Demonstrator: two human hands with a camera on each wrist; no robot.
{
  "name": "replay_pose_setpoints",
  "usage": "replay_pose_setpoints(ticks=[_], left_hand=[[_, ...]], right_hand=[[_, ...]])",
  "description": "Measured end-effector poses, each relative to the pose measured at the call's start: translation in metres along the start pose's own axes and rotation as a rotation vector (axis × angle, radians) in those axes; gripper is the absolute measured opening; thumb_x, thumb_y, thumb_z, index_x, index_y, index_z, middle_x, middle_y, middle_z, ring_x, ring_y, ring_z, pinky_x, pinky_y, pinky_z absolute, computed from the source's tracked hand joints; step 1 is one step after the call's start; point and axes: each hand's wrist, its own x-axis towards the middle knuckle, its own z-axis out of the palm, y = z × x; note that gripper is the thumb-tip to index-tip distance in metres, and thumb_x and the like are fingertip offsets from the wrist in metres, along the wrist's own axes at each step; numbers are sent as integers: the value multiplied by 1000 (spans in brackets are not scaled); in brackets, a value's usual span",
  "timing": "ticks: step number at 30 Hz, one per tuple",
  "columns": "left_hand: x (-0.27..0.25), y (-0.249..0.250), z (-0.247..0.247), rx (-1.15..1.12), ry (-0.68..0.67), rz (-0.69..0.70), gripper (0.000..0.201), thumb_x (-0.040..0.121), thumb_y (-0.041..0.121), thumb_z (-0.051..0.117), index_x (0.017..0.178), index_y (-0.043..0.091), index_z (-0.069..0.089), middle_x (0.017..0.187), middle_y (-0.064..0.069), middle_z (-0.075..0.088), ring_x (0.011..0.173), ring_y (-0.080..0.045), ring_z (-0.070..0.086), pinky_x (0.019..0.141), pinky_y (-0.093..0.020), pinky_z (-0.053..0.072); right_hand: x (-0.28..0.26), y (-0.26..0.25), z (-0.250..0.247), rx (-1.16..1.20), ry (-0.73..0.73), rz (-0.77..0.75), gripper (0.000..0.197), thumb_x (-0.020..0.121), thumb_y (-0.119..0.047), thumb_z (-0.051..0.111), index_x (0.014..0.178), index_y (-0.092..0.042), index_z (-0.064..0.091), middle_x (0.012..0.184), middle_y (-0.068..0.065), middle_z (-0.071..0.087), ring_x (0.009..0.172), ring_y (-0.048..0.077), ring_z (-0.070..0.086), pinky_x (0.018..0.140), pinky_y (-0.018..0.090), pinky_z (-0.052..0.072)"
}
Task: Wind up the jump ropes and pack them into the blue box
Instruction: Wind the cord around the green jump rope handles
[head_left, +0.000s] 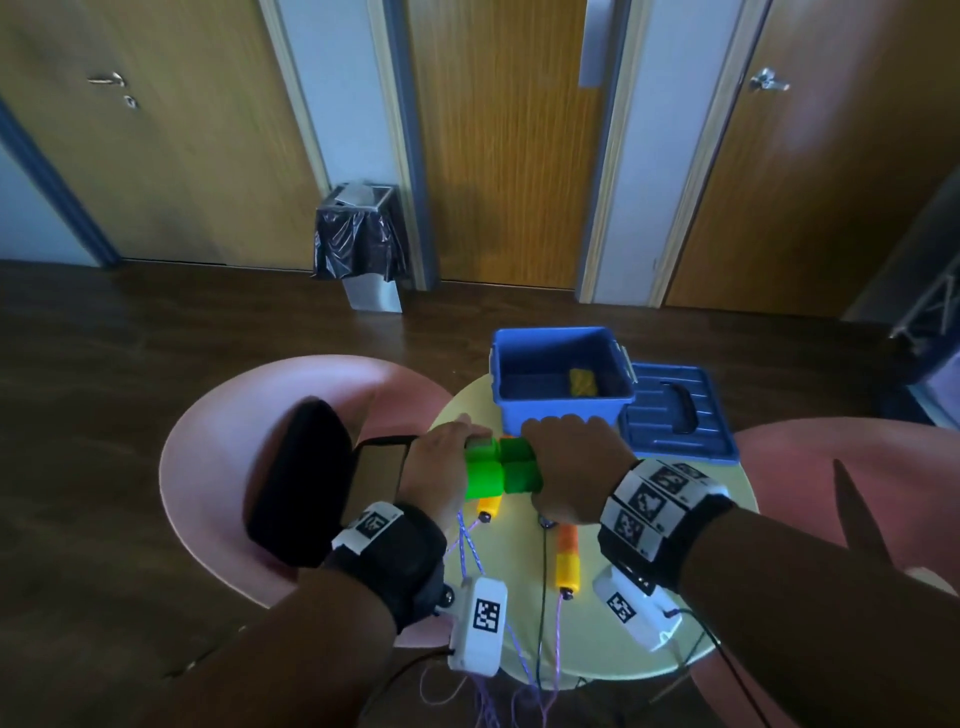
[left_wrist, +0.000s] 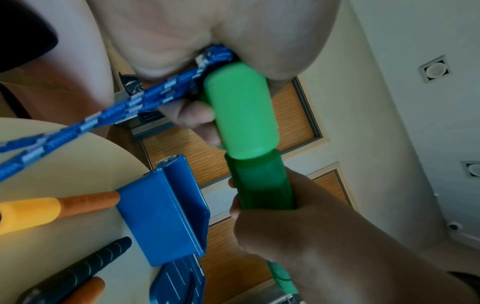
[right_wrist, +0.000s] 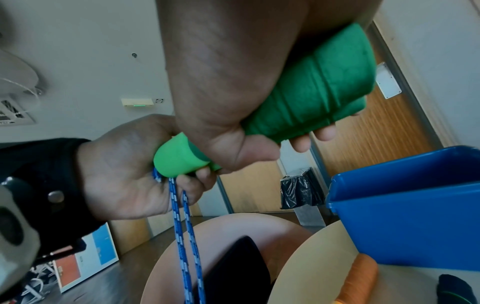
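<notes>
While both green foam jump-rope handles (head_left: 501, 466) sit clamped between my left hand (head_left: 436, 467) and right hand (head_left: 569, 467), their blue braided rope (right_wrist: 182, 226) hangs unwound; orange-and-yellow handled rope (head_left: 566, 558) waits on the desk (head_left: 597, 639); open blue plastic box (head_left: 563, 400) holds one yellow item.

green handles (left_wrist: 241, 111) in both hands
</notes>
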Motion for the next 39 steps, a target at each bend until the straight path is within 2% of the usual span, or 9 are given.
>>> replay_pose_setpoints(ticks=[6,10,13,16,19,24,29,33,39], left_hand=[[16,-14,-11,-9,-25,-30,34,104,7,39,106,14,72,113,-8,69,97,-13,57,83,-15,36],[23,-14,-15,-487,-24,-277,38,93,44,41,100,22,72,109,-11,69,90,-25,64,77,-35,54],[24,-14,-18,-710,24,-366,42,100,39,39,107,5,63,77,-16,60,43,-16,46,39,-21,34],[20,-13,-21,-649,28,-263,23,97,22,49,87,10,66,51,-1,44,39,-11,30,44,-21,23],[14,-9,-20,-504,-53,-182,28,98,17,53,77,14,71,49,7,41,44,-10,32,45,-20,27],[11,8,-25,-604,-261,-245,36,100,15,51,67,11,64,50,1,51,41,-10,38,38,-12,32],[17,-3,-39,-344,-318,-128,26,96,22,61,74,18,74,46,9,54,43,-1,42,47,-17,32],[16,-25,-43,-58,-273,-50,21,88,37,66,75,24,76,75,-15,69,62,-9,52,56,-18,37],[-8,-9,-48,239,-375,160,35,94,37,57,65,17,59,51,14,52,51,-2,47,52,-17,28]], right_hand=[[12,-14,-4,4,-16,25,35,74,-34,63,101,-27,42,94,-6,55,86,20,55,83,39,45],[14,-14,-6,112,-26,83,30,73,-34,63,95,-29,44,85,-8,57,79,17,58,79,36,47],[16,-14,-2,550,-85,225,22,71,-27,67,82,-24,48,76,-6,57,68,17,55,64,31,43],[17,-20,0,1359,-47,430,18,55,-18,60,70,-11,53,64,10,47,57,23,41,57,35,33],[17,-27,-6,2024,-65,433,35,66,-12,48,99,-3,57,69,11,48,57,24,44,56,31,35],[16,-36,-15,2303,-298,172,48,63,-17,43,108,-6,55,75,10,46,65,24,43,64,34,35],[24,-22,-13,1998,-274,310,27,68,-10,46,93,-8,56,74,10,45,60,23,44,59,31,35],[33,6,-11,1197,-34,417,11,60,-19,61,65,-12,55,63,12,50,57,23,45,56,30,33],[37,40,1,370,-145,342,29,69,-33,56,94,-18,59,77,-1,64,74,24,65,75,38,57]])
